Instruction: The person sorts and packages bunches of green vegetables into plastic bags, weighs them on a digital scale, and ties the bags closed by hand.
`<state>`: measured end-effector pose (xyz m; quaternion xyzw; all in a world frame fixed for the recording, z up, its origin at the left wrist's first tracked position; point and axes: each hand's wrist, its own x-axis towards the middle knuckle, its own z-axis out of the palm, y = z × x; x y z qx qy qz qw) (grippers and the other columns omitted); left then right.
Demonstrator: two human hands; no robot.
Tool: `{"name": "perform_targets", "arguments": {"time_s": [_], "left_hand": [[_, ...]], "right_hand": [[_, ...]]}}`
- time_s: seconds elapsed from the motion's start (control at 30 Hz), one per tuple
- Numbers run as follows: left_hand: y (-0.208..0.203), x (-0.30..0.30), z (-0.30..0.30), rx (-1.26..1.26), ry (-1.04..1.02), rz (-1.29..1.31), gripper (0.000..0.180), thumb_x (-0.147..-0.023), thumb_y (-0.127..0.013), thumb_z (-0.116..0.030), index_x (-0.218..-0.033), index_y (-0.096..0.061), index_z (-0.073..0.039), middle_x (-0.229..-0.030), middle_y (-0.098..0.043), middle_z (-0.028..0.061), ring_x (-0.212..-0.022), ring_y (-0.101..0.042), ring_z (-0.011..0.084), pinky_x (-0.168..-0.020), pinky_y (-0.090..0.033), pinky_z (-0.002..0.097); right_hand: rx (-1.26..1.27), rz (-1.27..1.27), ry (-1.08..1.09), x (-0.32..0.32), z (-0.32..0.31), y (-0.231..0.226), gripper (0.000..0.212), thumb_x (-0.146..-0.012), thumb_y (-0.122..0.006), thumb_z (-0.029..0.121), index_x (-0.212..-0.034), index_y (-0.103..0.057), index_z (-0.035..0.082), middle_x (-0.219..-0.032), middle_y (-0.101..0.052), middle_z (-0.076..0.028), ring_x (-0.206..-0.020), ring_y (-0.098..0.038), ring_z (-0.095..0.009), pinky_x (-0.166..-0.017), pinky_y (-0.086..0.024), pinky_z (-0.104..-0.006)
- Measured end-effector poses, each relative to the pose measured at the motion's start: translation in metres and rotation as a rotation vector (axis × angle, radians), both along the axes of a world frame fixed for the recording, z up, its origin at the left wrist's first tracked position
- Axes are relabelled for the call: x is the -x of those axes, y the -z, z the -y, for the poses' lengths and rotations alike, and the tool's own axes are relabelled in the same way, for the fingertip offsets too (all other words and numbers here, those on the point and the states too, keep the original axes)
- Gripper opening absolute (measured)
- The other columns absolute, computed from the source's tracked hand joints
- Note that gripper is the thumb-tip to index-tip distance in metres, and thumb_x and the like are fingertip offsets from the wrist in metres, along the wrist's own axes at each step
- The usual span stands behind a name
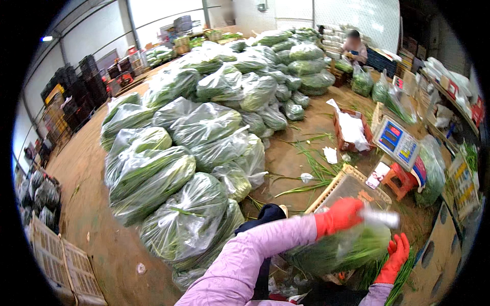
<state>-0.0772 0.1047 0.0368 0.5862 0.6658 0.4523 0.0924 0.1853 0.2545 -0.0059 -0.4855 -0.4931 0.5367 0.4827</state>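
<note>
My left hand (339, 217), in a red glove, reaches across above a clear plastic bag of long green vegetables (352, 250). It is closed around a whitish, roughly tube-shaped thing (382, 218), smeared by motion; its kind cannot be made out. At the right end of the bag is my right hand (394, 259), also red-gloved, fingers apart and nothing visible in it. Loose long green leaves (406, 273) lie beneath and beside that hand. Just beyond the bag stands a weighing platform (352, 191) with a pale crate edge along its left side.
A big heap of bagged greens (204, 117) fills the left and middle floor. A scale display (396, 143) stands by a red stool (399, 181). A red-brown crate (352, 130) holds white plastic. Loose leaves (316, 168) litter the floor. Another person (354, 48) sits far back.
</note>
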Motion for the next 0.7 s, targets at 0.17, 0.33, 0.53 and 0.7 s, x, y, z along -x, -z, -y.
{"name": "perform_targets", "arguments": {"time_s": [0.17,0.33,0.53,0.7], "left_hand": [[-0.044,0.128,0.04,-0.084,-0.451,0.206,0.029,-0.072,-0.077,-0.024,-0.089,-0.067,-0.002,-0.082,-0.067,0.0155,-0.076,-0.064,0.0252,-0.071,-0.051,0.0369],[-0.146,0.264,0.142,-0.54,-1.064,-0.048,0.021,-0.072,-0.077,-0.019,-0.074,-0.063,-0.003,-0.065,-0.06,0.0063,-0.055,-0.052,0.0135,-0.053,-0.045,0.0327],[-0.118,0.333,0.275,-0.637,-1.086,0.195,0.044,-0.075,-0.076,-0.018,-0.107,-0.059,0.007,-0.085,-0.065,0.0115,-0.071,-0.059,0.019,-0.064,-0.049,0.0333],[-0.026,0.247,0.201,0.059,-0.758,0.411,0.083,-0.073,-0.078,-0.022,-0.138,-0.035,0.007,-0.113,-0.063,0.0171,-0.097,-0.061,0.0218,-0.082,-0.05,0.0324]], "right_hand": [[0.028,-0.023,-0.032,-0.002,-0.016,0.015,0.033,-0.088,-0.06,0.02,-0.12,-0.06,0.014,-0.103,-0.069,-0.003,-0.072,-0.061,-0.013,-0.063,-0.048,-0.0259],[0.041,-0.069,-0.071,0.019,-0.019,0.018,0.033,-0.087,-0.062,0.02,-0.119,-0.062,0.014,-0.1,-0.069,-0.004,-0.069,-0.062,-0.012,-0.061,-0.049,-0.0254],[0.068,-0.104,-0.226,0.041,-0.003,0.021,0.032,-0.086,-0.064,0.017,-0.118,-0.062,0.011,-0.096,-0.07,-0.003,-0.064,-0.061,-0.011,-0.057,-0.049,-0.0255],[0.049,-0.057,-0.254,0.031,0.018,0.015,0.033,-0.087,-0.063,0.016,-0.119,-0.061,0.01,-0.096,-0.07,-0.005,-0.064,-0.062,-0.011,-0.057,-0.049,-0.0258]]}}
